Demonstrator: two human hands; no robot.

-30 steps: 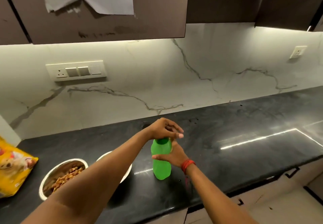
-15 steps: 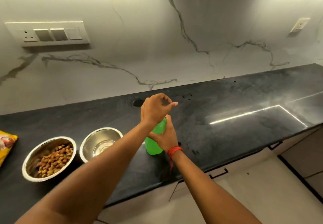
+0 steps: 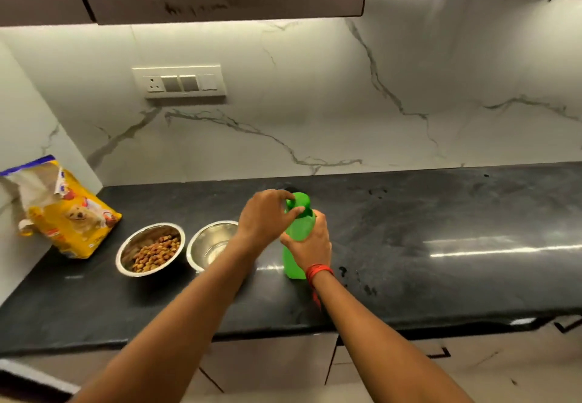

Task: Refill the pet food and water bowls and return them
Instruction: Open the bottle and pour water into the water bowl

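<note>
left hand (image 3: pixel 267 217) grips cap (image 3: pixel 297 200) | right hand (image 3: pixel 310 245) holds green bottle (image 3: pixel 299 229) | upright on counter (image 3: pixel 441 261)

Bright under-cabinet light, countertop (image 3: pixel 472 245) glare, wide-angle edge bending

I've got bare counter (image 3: pixel 441 213) running right of the green bottle (image 3: pixel 300 229); to its left the second bowl (image 3: pixel 208 242) and kibble bowl (image 3: pixel 149 250) sit side by side, yellow bag (image 3: pixel 69 217) by the corner wall

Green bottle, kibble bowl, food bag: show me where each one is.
green bottle (image 3: pixel 292 267), head view, lower body near the base.
kibble bowl (image 3: pixel 140 237), head view, bare inner wall.
food bag (image 3: pixel 75 217), head view, yellow front.
</note>
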